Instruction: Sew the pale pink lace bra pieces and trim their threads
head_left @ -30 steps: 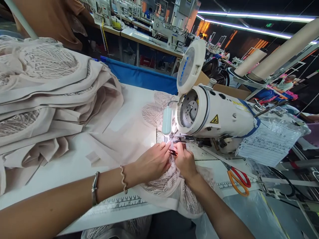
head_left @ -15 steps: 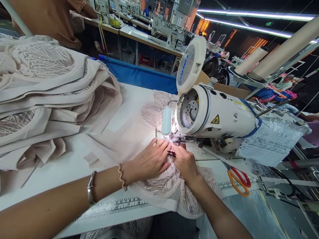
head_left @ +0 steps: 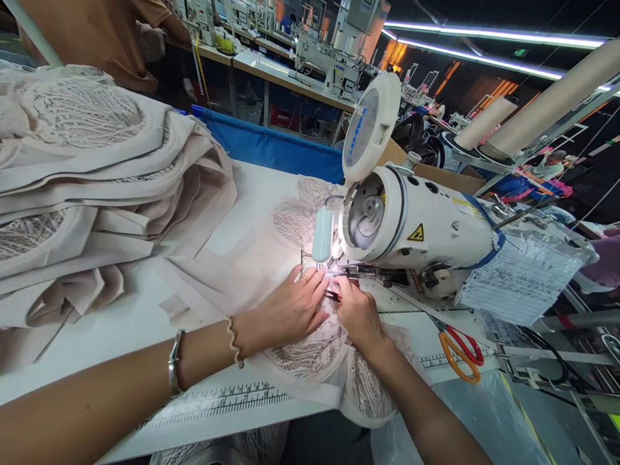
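Pale pink lace fabric lies across the bed of a white sewing machine and drapes over the table's front edge. My left hand rests flat on it, fingers stretched toward the lit needle area. To its right, my right hand is closed, its fingertips pinching the fabric close by the presser foot. A dark two-pronged tool, perhaps thread snips, sticks out from beneath the right fingers; its handle is hidden. The needle is lost in glare. A pale green lamp hangs just above the fingers.
Stacked beige lace pieces cover the table's left side. Orange-and-red-handled scissors lie right of my right hand. A written sheet hangs by the machine, with thread cones behind. A person in brown stands at the far left.
The rotating disc inside the machine's open head has turned. Both hands keep nearly the same places on the fabric, and the whole view has shifted slightly.
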Tool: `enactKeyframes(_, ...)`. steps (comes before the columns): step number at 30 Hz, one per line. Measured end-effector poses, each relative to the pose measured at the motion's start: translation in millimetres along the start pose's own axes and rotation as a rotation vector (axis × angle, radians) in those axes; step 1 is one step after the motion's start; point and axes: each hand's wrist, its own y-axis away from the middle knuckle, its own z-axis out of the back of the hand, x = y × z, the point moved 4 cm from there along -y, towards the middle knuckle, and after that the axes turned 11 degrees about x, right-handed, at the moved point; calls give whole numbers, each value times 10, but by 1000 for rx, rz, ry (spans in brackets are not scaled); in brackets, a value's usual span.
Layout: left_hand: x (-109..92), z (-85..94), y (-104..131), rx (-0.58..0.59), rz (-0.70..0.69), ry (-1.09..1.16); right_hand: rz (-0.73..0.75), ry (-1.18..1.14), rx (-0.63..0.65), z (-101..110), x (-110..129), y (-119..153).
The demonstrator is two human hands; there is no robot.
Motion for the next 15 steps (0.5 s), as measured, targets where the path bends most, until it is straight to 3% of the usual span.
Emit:
enactKeyframes(3, -99, -3, 15, 34, -99, -92, -97, -66, 39, 55, -58, 29)
enactKeyframes(7, -212, -54, 72, 43, -191, -129, 24, -206, -1, 122, -89, 95)
enactKeyframes(10, -153, -70, 78, 26, -163, -40, 98, -248, 20, 125, -92, 107)
enactKeyframes(15, 51, 6, 15, 26, -224, 152, 64, -164, 59, 104, -61, 28)
